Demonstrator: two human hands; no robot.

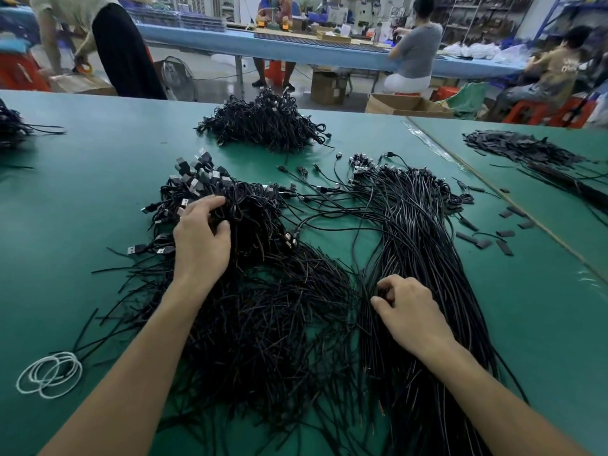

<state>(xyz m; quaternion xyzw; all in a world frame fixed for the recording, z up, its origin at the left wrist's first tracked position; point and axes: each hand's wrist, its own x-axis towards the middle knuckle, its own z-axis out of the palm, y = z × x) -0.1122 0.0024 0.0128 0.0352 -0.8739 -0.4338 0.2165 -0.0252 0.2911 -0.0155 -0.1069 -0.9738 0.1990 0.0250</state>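
Black cables [418, 232] run away, plugs far; right hand [411, 312] pinches them, left hand [201, 240] grips tangle [269, 317].

We find no writing that we can read. The white print on the shirt [568, 66] of a seated person at the far right is blurred. The pale labels on the cardboard box [328, 87] beneath the far bench are too small.

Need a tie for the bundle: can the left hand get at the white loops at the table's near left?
Probably yes. The white loops lie uncovered, only stray wire ends beside them; the left hand would first have to release the tangled cables.
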